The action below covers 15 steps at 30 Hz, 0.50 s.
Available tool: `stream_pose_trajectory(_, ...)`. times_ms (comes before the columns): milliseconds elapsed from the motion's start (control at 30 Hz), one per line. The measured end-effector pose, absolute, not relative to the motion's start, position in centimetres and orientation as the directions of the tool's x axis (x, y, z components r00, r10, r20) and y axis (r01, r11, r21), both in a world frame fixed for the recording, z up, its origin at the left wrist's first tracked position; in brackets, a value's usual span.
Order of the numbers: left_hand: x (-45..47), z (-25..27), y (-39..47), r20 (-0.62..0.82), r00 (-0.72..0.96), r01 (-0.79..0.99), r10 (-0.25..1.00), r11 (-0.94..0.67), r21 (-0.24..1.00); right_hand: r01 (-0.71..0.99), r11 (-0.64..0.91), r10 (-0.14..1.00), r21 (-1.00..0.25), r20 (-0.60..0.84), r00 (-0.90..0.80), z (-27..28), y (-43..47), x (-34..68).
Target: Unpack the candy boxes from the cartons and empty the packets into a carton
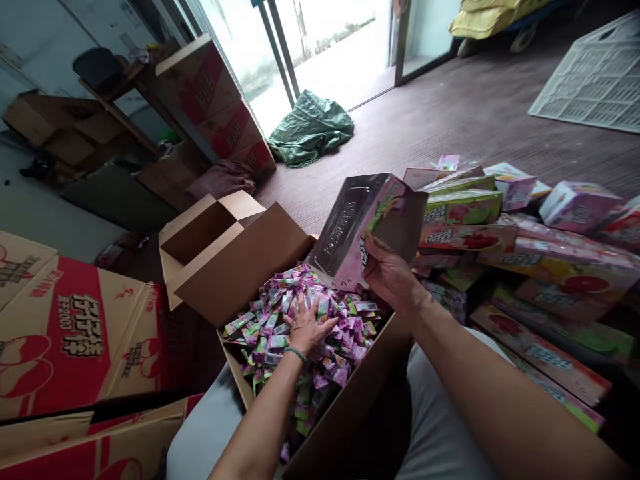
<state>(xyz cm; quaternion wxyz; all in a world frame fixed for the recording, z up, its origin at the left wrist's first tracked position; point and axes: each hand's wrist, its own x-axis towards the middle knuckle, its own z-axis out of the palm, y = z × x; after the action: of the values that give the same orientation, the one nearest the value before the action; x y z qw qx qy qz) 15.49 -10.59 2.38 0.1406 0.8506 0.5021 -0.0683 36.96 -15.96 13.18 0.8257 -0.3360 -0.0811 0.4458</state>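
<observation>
Small pink and green wrapped packets (345,333) fill an open cardboard carton (370,373) between my knees. My left hand (306,327) lies on top of the heap with its fingers spread, a beaded bracelet on the wrist. In my right hand (387,270) is a pink display box (345,227) with a clear plastic front, tilted over the packets at the carton's far right. My thumb shows on the box's side; the other fingers are partly hidden. Whether anything lies inside the box I cannot tell.
Several colourful packed boxes (550,260) are piled on the right. An open brown carton (200,227) stands beyond mine, and red printed cartons (80,333) are at left. Farther off are a green sack (315,130) by the doorway and a white plastic crate (595,80).
</observation>
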Motion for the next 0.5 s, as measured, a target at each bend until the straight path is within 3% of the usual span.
stream_pose_trajectory(200, 11.0, 1.0, -16.2, -0.415, 0.555, 0.820, 0.721, -0.556, 0.131, -0.666, 0.392, 0.777, -0.634, -0.160, 0.609, 13.1, -16.3, 38.4)
stream_pose_trajectory(333, 7.4, -0.1, -18.7, -0.587, 0.500, 0.817, 0.637, -0.572, 0.075, -0.645, 0.417, 0.777, -0.640, -0.116, 0.618, 13.6, -16.7, 38.6)
stream_pose_trajectory(500, 7.3, -1.6, -18.1, -0.608, 0.506, 0.803, 0.612, -0.591, 0.074, -0.425, 0.522, 0.597, -0.740, -0.039, 0.801, 14.1, -20.0, 40.7)
